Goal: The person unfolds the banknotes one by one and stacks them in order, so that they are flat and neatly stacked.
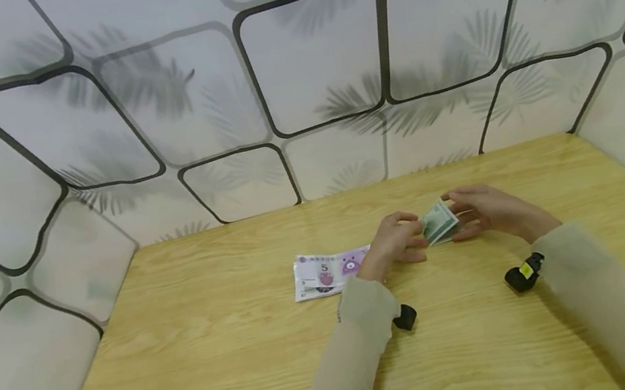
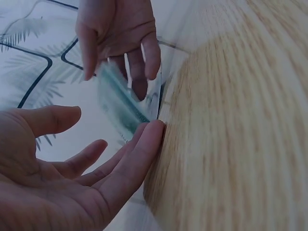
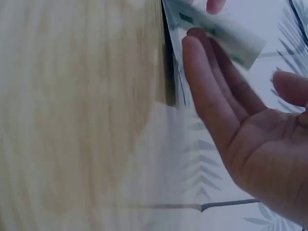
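A small stack of green play banknotes (image 1: 439,221) lies between the two hands, its top note lifted and bent up in the left wrist view. My left hand (image 1: 396,240) is at the stack's left side, its fingertips touching the notes' near edge and its thumb held apart. On the other side is my right hand (image 1: 490,213), with extended fingers against the notes (image 3: 231,38) and the thumb away from them. Neither hand pinches the notes. Left of the left hand lies a pile of purple play banknotes (image 1: 324,269) marked 5, partly hidden by that wrist.
The wooden table (image 1: 210,361) carries both piles. Behind it and at the sides hang pale walls (image 1: 321,57) with dark outlines and leaf prints. A black wrist camera (image 1: 406,318) sits at the left cuff, another black camera (image 1: 523,276) at the right cuff.
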